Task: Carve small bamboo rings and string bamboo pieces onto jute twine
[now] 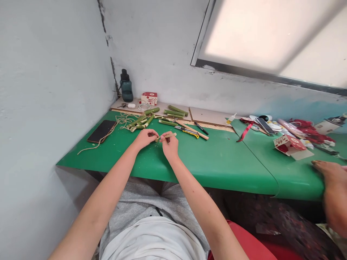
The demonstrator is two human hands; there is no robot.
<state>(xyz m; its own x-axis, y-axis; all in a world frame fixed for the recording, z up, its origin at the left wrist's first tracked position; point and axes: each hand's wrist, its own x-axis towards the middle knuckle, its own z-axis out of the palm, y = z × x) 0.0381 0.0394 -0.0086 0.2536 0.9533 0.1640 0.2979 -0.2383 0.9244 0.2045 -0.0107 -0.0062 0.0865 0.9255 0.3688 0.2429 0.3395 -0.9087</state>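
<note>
1. Bamboo stick [170, 135], short, pale and slender, lies with its long axis left to right, held just above the green tabletop [217, 159] near the front edge; its right end pokes out past the fingers.
2. Right hand [170, 146] pinches the stick from below, fingers curled around it.
3. Left hand [145, 138] closes on a small piece at the stick's left end [157, 139]; what that piece is cannot be told.
4. Just beyond the hands lies a loose heap of green bamboo segments [143, 121], round and smooth, pointing various ways, with pale twine [108, 133] tangled among them and trailing left.
5. A yellow utility knife [187, 131] and a black pen [201, 128] lie to the far right of the hands, beside a tan wooden stick [193, 130].
6. A black phone [101, 131] rests flat at the left; a dark teal bottle [126, 86] stands in the far corner next to a red-and-white box [149, 98].
7. At the right edge, another person's hand [328, 173] rests on the table, near red wrappers and a small carton [290, 144].
</note>
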